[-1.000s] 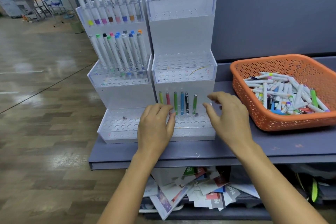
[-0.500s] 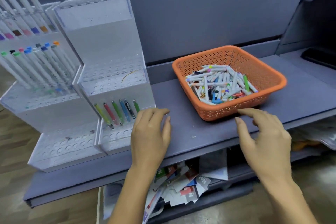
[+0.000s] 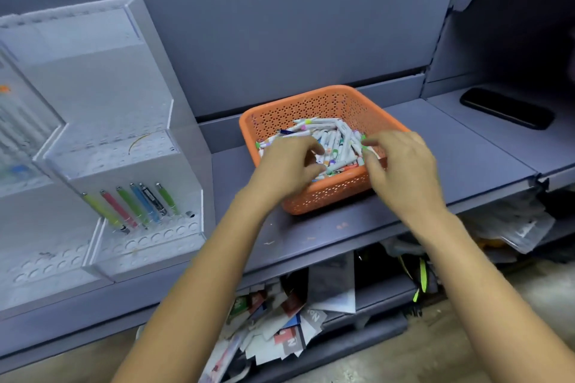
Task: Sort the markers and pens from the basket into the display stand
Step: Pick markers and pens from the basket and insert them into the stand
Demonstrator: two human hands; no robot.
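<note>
Left hand [image 3: 286, 165], right hand [image 3: 404, 171] bare; forearms [image 3: 199, 289] bare to frame edge.

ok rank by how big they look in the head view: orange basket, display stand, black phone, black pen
1. display stand
2. orange basket
3. black phone
4. black pen
Phone is farther off; apparent size only.

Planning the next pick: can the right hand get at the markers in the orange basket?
Probably yes: the right hand hovers over the open basket, fingertips at the markers, nothing covering them.
</note>
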